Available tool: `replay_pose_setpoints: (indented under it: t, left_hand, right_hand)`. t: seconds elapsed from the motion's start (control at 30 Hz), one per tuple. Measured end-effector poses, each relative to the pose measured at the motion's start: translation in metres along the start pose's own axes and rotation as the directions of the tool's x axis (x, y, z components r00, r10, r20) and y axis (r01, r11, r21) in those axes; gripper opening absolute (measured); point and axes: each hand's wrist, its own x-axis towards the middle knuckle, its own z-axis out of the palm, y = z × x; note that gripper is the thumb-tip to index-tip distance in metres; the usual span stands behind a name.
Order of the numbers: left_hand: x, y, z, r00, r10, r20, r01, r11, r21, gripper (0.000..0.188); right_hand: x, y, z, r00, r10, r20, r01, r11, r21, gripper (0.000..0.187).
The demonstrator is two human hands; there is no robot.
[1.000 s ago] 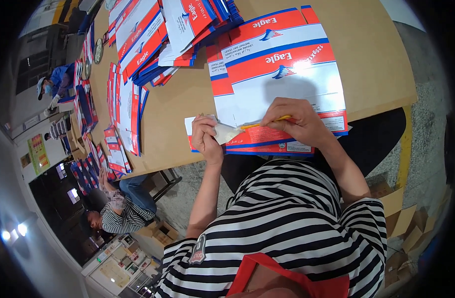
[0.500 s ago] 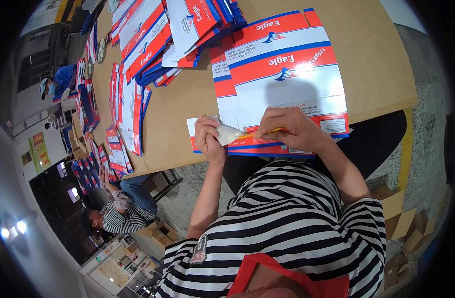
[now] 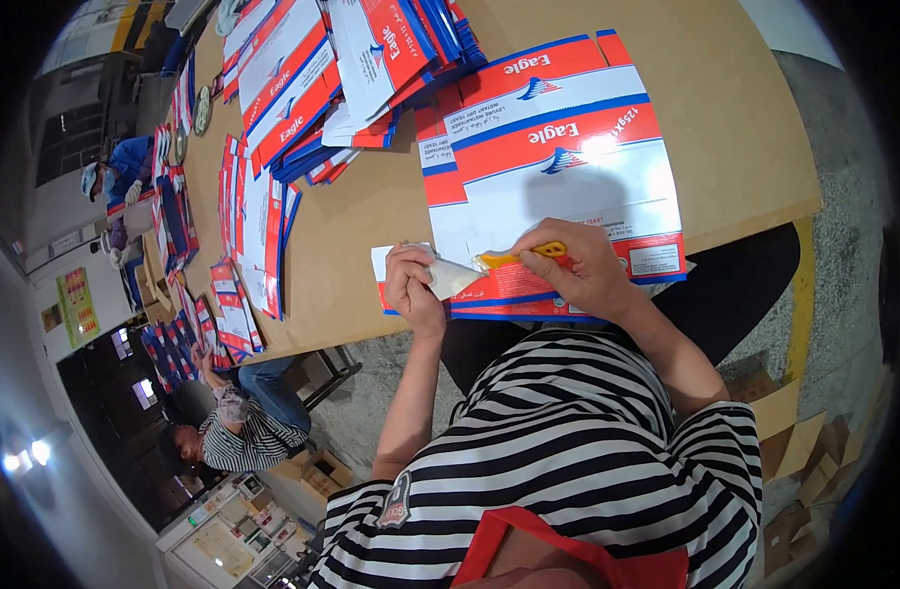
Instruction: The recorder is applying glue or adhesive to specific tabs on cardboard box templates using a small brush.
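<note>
A flattened carton sheet [image 3: 568,187] in red, white and blue lies on the table in front of me. Over its near left part, my left hand [image 3: 414,286] is closed on a small pale wedge-shaped piece [image 3: 454,281], its point toward the right. My right hand [image 3: 578,270] grips a flat yellow tool [image 3: 514,258] with holes in its handle. Its front end rests at or just over the carton sheet, a little above the tip of the pale piece. Whether tool and sheet touch, I cannot tell.
Stacks of folded cartons [image 3: 288,83] fill the table's far left, with more cartons [image 3: 252,221] nearer. The brown table [image 3: 744,128] ends close to my body. At left a person in stripes [image 3: 259,432] and one in blue [image 3: 126,162] work. Open boxes [image 3: 779,422] stand lower right.
My right hand has turned, so the yellow tool's flat handle shows and its front end sits slightly higher. The left hand still holds the pale piece, which has turned a little.
</note>
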Motion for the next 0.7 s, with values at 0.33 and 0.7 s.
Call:
replay_pose_setpoints:
  t: [0.33, 0.7]
  left_hand:
    - [0.002, -0.001, 0.001, 1.000, 0.014, -0.001, -0.014, 1.000, -0.010, 0.017]
    - [0.001, -0.002, 0.000, 1.000, 0.003, 0.002, -0.003, 1.000, -0.025, 0.017]
  right_hand:
    - [0.000, -0.006, 0.004, 1.000, -0.024, 0.015, 0.025, 0.998, -0.056, 0.010]
    - [0.000, -0.008, 0.006, 1.000, -0.028, 0.015, 0.029, 0.997, -0.069, 0.011]
